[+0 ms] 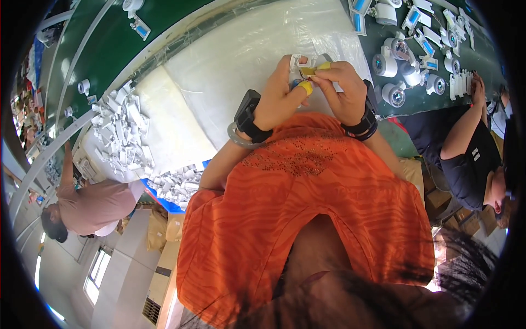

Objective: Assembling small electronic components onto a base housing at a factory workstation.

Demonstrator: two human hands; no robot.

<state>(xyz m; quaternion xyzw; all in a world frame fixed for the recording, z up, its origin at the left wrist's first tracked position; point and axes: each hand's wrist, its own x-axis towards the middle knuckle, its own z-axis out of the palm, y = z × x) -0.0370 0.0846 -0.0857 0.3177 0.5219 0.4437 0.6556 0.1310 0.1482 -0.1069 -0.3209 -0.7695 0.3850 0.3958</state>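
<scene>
My left hand [276,101] is closed round a small white plastic housing [296,58], just above the plastic-covered work surface [235,49]. My right hand [342,90] is right beside it, its fingers pinching a small flat yellowish piece [308,71] against the housing. Thin dark wires seem to run below that piece. Yellow coverings wrap some of the fingertips, one on the left thumb [305,88] and one on a right finger [324,65]. The fingers hide part of the housing.
Loose white plastic parts [123,131] lie heaped at the left, above a blue bin [170,204] of similar pieces. Round white lamp-like units [393,94] crowd the green bench at the right. Co-workers sit at the left [93,205] and right [460,159].
</scene>
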